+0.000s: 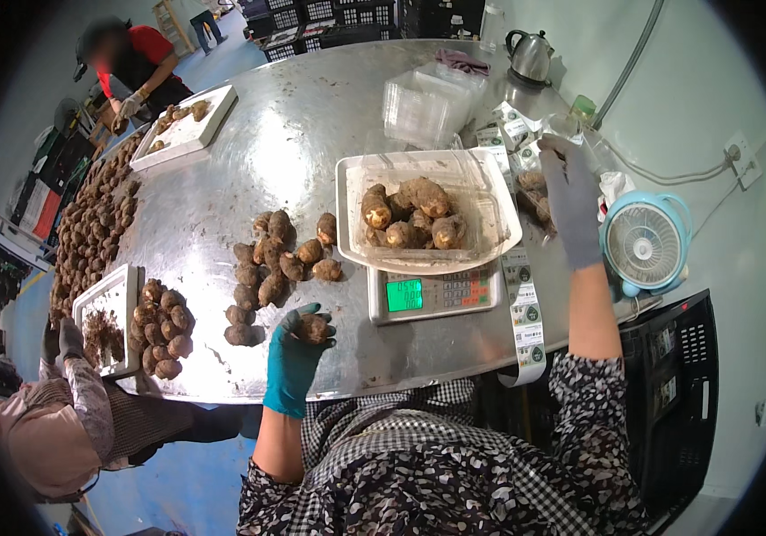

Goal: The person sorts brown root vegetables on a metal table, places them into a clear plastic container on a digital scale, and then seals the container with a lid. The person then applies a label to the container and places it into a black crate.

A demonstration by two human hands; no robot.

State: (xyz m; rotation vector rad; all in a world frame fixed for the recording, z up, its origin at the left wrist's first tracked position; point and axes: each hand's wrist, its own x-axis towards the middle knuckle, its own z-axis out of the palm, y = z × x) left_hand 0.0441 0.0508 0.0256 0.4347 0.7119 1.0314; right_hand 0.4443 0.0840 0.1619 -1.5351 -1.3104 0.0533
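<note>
My left hand (294,365), in a teal glove, holds one brown taro corm (313,329) above the steel table's near edge. My right hand (572,204), in a grey glove, is raised beside a clear package of brown corms (535,194) at the right; whether its fingers grip anything is not clear. Between the hands a digital scale (436,295) with a lit green display carries a white tray (348,228). On that tray sits a clear plastic box (477,234) with several taro corms (423,197) inside. Loose corms (272,258) lie left of the scale.
Stacked clear boxes (423,107), a steel kettle (529,57) and a blue fan (644,241) stand around the right side. A label strip (525,315) hangs over the near edge. Two co-workers (148,60) are at the left, by white trays (222,110) and a corm heap (92,221).
</note>
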